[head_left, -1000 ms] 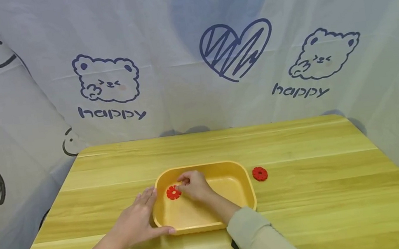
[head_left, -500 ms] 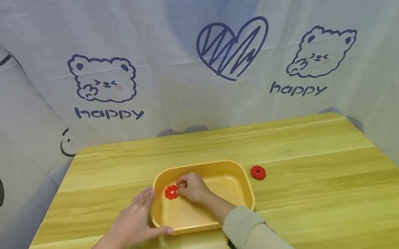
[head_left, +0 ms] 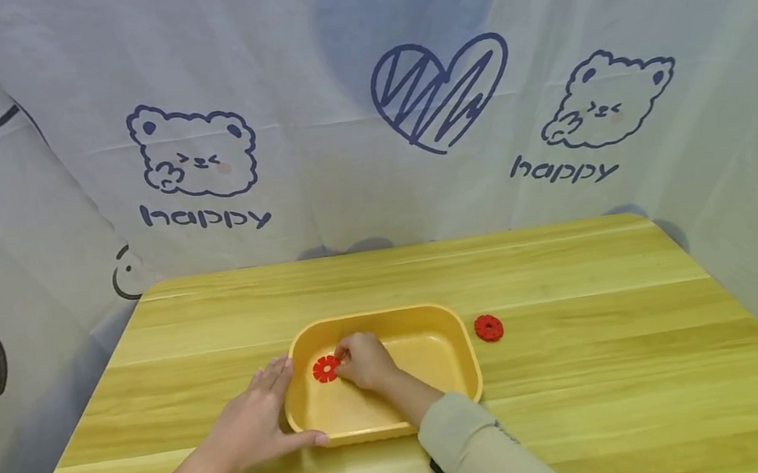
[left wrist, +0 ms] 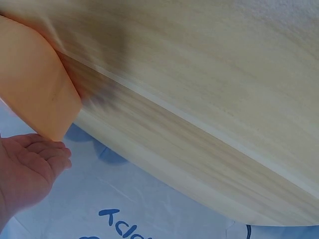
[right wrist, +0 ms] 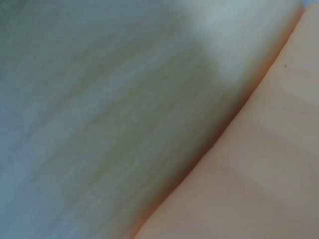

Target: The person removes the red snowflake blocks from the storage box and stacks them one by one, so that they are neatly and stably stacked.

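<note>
A yellow plastic tray (head_left: pixel 368 433) stands on the table in the head view. Over its left part, my right hand (head_left: pixel 367 360) pinches the edge of a red notched flower-shaped disc (head_left: pixel 323 370). Whether the disc touches the tray floor I cannot tell. My left hand (head_left: pixel 252 419) rests against the tray's left front corner, thumb along the front rim and fingers straight along the left side. The left wrist view shows those fingertips touching the tray wall (left wrist: pixel 37 79). The right wrist view has only the tray's outer wall (right wrist: pixel 249 174), without the hand.
Just right of the tray, a second red disc (head_left: pixel 489 328), seemingly stacked or thick, lies on the wooden table (head_left: pixel 615 365). A small black object (head_left: pixel 440 472) shows partly beneath the right sleeve. A white printed curtain (head_left: pixel 327 164) hangs behind the table.
The head view has shifted slightly. The pinched disc has dipped a little toward the front of the tray, and the right fingers stay on its edge. My left hand keeps its place on the tray.
</note>
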### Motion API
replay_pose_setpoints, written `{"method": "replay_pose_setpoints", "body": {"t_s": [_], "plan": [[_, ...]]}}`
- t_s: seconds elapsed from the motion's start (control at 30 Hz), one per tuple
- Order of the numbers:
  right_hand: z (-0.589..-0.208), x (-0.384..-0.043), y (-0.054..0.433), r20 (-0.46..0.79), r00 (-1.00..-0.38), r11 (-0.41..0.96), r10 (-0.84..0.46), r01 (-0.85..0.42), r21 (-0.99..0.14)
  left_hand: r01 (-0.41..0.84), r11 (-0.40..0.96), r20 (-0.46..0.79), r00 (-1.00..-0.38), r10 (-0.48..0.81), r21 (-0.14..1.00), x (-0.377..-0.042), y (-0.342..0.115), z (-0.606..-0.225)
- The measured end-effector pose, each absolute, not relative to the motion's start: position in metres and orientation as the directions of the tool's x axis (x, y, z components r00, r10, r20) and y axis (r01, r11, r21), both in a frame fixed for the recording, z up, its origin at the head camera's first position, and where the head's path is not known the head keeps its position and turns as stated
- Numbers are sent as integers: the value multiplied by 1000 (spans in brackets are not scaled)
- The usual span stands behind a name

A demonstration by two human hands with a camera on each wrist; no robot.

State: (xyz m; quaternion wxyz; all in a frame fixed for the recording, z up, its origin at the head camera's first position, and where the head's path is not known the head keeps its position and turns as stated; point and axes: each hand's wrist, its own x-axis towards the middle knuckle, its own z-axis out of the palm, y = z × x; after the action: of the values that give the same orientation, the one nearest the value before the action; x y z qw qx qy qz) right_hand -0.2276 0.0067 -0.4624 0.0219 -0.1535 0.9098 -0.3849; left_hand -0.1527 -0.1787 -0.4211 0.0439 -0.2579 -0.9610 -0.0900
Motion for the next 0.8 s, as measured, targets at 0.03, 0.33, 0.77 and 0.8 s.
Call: {"method": "replay_pose_setpoints", "body": {"t_s": [0.03,0.33,0.77,0.8], "plan": [[-462,-227,7,74,-952,659,-297,-260,-706,503,851,132,-863,487,150,-153,-179,-421],[-461,-225,7,90,-955,709,-283,-272,-651,496,854,118,-868,482,156,-152,-179,-420],[-453,-219,9,73,-965,776,-253,-247,-580,492,855,107,-870,481,163,-152,-180,-419],[-453,-218,9,71,-964,773,-257,-249,-583,492,855,107,-870,481,162,-152,-180,-420]]}}
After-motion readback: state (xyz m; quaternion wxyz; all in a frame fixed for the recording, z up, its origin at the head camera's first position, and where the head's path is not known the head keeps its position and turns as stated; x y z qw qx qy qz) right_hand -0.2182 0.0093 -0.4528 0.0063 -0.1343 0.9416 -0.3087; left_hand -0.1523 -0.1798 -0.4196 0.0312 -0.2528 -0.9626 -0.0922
